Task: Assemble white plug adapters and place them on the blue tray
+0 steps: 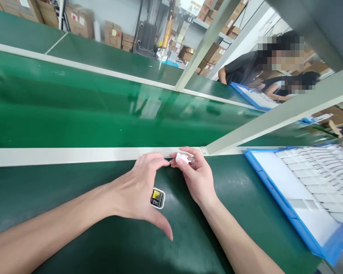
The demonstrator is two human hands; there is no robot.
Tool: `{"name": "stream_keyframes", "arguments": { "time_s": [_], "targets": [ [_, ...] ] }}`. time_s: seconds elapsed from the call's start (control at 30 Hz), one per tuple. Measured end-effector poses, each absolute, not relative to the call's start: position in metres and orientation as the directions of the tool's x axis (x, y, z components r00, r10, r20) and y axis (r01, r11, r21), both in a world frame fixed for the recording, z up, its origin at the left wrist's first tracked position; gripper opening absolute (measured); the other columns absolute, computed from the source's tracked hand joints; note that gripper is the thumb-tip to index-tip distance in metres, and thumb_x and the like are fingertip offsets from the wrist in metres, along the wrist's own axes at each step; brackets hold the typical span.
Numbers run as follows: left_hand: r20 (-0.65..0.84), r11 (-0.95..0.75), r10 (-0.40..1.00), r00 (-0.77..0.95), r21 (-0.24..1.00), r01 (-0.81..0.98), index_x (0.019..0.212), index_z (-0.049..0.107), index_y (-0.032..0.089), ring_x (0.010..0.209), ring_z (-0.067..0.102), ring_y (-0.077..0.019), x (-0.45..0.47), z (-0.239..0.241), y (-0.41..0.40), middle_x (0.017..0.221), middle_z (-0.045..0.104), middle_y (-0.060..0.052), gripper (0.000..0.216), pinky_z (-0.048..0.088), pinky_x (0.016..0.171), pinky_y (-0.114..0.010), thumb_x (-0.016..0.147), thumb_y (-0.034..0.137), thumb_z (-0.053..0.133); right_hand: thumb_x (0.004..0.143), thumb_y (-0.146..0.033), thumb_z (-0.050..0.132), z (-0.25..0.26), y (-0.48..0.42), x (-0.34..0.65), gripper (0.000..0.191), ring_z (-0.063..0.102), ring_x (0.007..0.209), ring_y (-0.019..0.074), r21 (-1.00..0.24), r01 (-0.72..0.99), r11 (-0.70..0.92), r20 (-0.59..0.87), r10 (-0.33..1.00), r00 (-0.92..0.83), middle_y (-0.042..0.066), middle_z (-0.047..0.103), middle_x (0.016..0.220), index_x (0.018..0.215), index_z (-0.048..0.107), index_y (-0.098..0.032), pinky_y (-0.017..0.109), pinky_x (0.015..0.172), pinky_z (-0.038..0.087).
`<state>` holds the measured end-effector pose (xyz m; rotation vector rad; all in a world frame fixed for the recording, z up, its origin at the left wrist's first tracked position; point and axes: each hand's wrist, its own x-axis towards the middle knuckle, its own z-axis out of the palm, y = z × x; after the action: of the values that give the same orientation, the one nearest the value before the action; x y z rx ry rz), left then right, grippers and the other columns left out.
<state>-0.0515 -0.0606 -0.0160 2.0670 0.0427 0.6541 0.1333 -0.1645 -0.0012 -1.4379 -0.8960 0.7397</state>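
Note:
Between the thumb and fingers of my right hand [198, 175] is a small white plug piece [182, 158] with metal prongs pointing right. My left hand [140, 186] is spread, thumb and fingers wide apart, with nothing gripped. Just beside its palm a small white charger housing [157, 198] sits on the green bench top, its open side showing a yellow and black component inside. Part of the housing is hidden behind the left hand. The left fingertips come close to the right hand's fingers; whether they touch I cannot tell.
A blue tray [286, 201] with rows of white pieces stands at the right. A pale metal rail [74, 156] runs along the bench's far edge, with a slanted post [274, 114] rising from it. Beyond lies a green conveyor belt [74, 110]. Two people sit across, at another blue tray.

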Motion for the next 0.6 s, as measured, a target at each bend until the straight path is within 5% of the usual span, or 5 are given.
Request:
{"name": "stream_keyframes", "arguments": {
  "time_s": [0.23, 0.43, 0.6],
  "targets": [
    [0.152, -0.714, 0.158, 0.976, 0.700, 0.007, 0.110, 0.050, 0.020, 0.095, 0.059, -0.0261, -0.050, -0.007, -0.047, 0.104, 0.059, -0.005, 0.061, 0.047, 0.084, -0.039, 0.068, 0.042, 0.088, 0.090, -0.040, 0.078, 0.004, -0.174, 0.111, 0.033, 0.069, 0.067, 0.0171, -0.999, 0.027, -0.038, -0.027, 0.942, 0.333, -0.001, 0.069, 0.078, 0.097, 0.052, -0.022, 0.030, 0.068, 0.059],
    [0.012, -0.536, 0.256, 0.967, 0.834, 0.132, 0.106, 0.054, 0.026, 0.094, 0.061, -0.0208, -0.052, -0.005, -0.031, 0.102, 0.064, 0.002, 0.044, 0.046, 0.075, -0.030, 0.076, 0.038, 0.083, 0.088, -0.042, 0.079, 0.003, -0.175, 0.112, 0.029, 0.067, 0.067, 0.0162, -0.997, 0.040, -0.067, -0.051, 0.942, 0.332, -0.001, 0.067, 0.083, 0.094, 0.057, -0.023, 0.029, 0.065, 0.058],
    [0.042, -0.506, 0.332, 0.942, 0.851, 0.141, 0.107, 0.055, 0.025, 0.089, 0.060, -0.0191, -0.052, -0.005, -0.034, 0.100, 0.063, 0.001, 0.026, 0.046, 0.074, -0.031, 0.087, 0.038, 0.067, 0.088, -0.043, 0.078, 0.000, -0.176, 0.107, 0.031, 0.068, 0.072, 0.0169, -0.996, 0.064, -0.064, -0.034, 0.921, 0.389, 0.002, 0.072, 0.091, 0.089, 0.056, -0.022, 0.030, 0.070, 0.057]
  ]
}}
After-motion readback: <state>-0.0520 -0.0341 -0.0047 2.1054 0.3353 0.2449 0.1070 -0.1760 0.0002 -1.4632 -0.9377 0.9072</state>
